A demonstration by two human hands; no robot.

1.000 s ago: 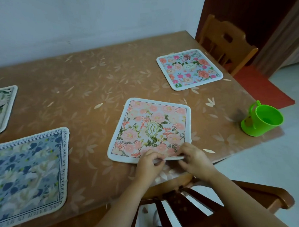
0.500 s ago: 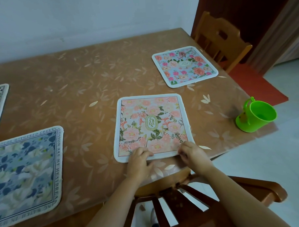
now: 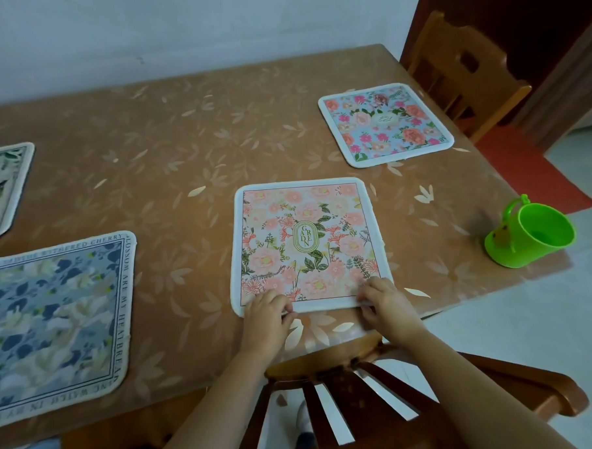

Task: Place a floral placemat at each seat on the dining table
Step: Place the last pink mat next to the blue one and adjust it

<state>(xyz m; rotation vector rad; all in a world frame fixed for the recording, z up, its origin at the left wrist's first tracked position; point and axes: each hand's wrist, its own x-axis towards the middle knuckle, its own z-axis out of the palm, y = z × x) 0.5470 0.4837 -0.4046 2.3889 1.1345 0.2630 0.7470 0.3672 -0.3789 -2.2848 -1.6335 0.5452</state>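
A pink floral placemat (image 3: 305, 237) lies flat and square on the brown dining table (image 3: 169, 155), just behind a wooden chair back. My left hand (image 3: 268, 313) pinches its near left corner with curled fingers. At the near right corner my right hand (image 3: 383, 302) pinches the mat's edge the same way. A pale blue placemat with pink roses (image 3: 385, 123) lies at the far right seat. To my left is a dark blue floral placemat (image 3: 54, 323), and a white one with green leaves (image 3: 1, 186) shows partly at the left edge.
A green plastic cup (image 3: 532, 231) lies tipped on its side near the table's right corner. One wooden chair (image 3: 346, 392) stands under my arms, another (image 3: 464, 67) at the far right end. A white wall runs along the table's far side.
The pink placemat was turned from a skewed angle until its edges run square with the table's near edge. My two hands moved apart along its near edge toward the corners.
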